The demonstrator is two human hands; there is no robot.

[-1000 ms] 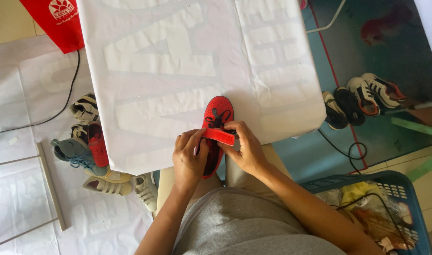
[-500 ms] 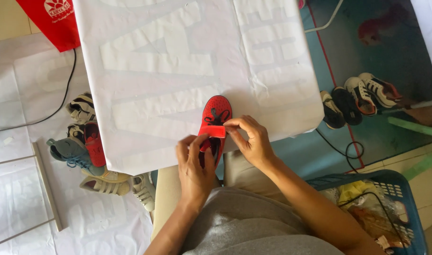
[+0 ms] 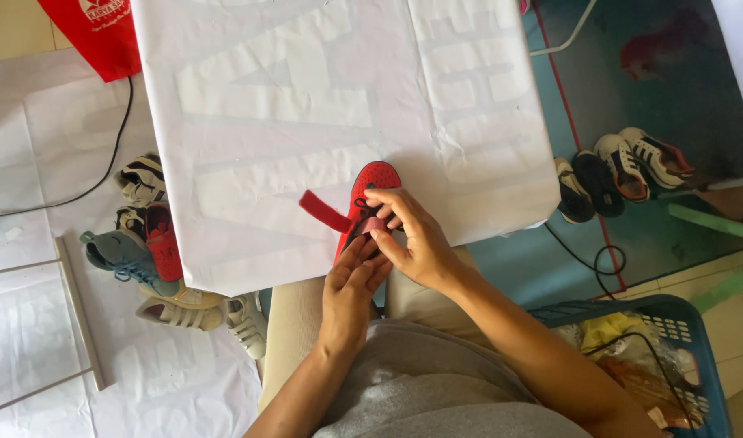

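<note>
**Small red shoe worked at the table's near edge**

White-covered table [image 3: 306, 105] fills the view. At its 6 o'clock edge lies a red shoe [image 3: 373, 191], strap [image 3: 324, 212] flung toward 9 o'clock. Right hand [image 3: 412, 239] pinches its tongue; left hand [image 3: 351, 292] steadies the heel, fingers extended.

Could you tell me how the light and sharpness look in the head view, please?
Head view: soft, even daylight; the white sheet is bright, nearly washed out; faint shadow under the right hand on the red shoe; left hand sharp; the glossy teal surface shows blurred reflections.
</note>
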